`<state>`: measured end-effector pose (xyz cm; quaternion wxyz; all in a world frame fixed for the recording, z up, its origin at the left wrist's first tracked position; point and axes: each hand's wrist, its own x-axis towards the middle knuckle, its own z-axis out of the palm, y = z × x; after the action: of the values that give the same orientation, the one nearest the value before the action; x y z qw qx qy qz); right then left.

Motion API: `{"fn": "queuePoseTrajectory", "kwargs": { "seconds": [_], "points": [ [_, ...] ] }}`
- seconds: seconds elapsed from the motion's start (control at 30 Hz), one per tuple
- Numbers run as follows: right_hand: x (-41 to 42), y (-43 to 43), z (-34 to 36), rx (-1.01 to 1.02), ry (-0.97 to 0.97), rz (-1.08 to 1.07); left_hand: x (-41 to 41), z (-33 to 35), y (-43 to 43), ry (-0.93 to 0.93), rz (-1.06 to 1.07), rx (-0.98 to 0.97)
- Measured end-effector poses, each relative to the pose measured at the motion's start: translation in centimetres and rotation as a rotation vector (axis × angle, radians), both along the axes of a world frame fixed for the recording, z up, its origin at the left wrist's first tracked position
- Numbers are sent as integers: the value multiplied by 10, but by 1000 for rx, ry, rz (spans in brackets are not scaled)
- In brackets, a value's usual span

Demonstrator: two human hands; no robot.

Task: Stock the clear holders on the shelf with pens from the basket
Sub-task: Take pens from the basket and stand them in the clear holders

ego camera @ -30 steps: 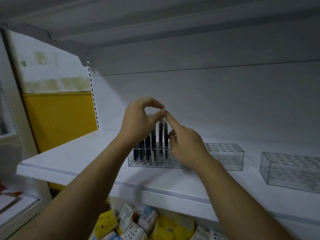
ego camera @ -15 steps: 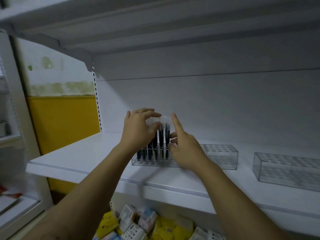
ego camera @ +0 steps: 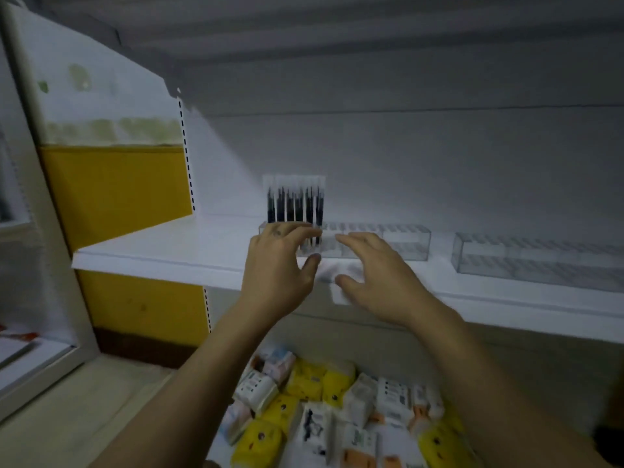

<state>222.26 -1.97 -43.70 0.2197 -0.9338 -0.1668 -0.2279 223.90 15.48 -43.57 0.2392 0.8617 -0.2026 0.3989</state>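
Observation:
Several dark pens (ego camera: 294,204) stand upright in the left end of a clear holder (ego camera: 398,241) on the white shelf (ego camera: 162,248). A second clear holder (ego camera: 540,261), with nothing in it, sits further right. My left hand (ego camera: 280,268) hovers in front of the pens with fingers spread and relaxed, holding nothing. My right hand (ego camera: 374,278) is beside it, just right of the pens, fingers also spread and holding nothing. The frame is blurred by motion. No pen basket is in view.
Below the shelf lies a pile of small yellow and white packets (ego camera: 331,400). A yellow panel (ego camera: 118,190) and the perforated shelf upright (ego camera: 187,157) stand at the left. Another shelf runs overhead.
Both hands have dropped from the pen tops and drawn back toward me, fingers spreading apart. The view has tilted down, showing more of the packets below.

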Motion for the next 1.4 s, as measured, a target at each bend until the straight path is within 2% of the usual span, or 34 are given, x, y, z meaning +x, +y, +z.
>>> {"fn": "queuePoseTrajectory", "kwargs": {
  "seconds": [0.23, 0.37, 0.47, 0.6, 0.8, 0.93, 1.1, 1.2, 1.27, 1.4],
  "points": [
    [-63, -20, -45, -39, -16, -69, -47, -64, -19, 68, -144, -35],
    [-90, -35, -97, 53, -22, -83, -62, -106, -32, 99, -170, 22],
    [-105, -45, -147, 51, 24, -149, -69, -143, -43, 203, -188, 80],
    [-113, -58, -200, 4, 163, -232, -70, -196, -56, 366, -192, 206],
    [-114, -74, -270, -11, 401, -304, -74, -268, -78, 524, -228, 248],
    [-128, -79, -334, -16, 662, -321, -84, -324, -87, 707, -260, 300],
    [-153, -88, -395, 170, 915, -388, -100, -386, -82, 972, -268, 400],
    [-157, -93, -414, 207, 981, -377, -109, -413, -78, 1144, -284, 387],
    [-156, -95, -423, 217, 984, -355, -114, -431, -77, 1246, -286, 447],
    [-152, -97, -437, 195, 974, -381, -121, -460, -80, 1334, -277, 549]
  ]
}}
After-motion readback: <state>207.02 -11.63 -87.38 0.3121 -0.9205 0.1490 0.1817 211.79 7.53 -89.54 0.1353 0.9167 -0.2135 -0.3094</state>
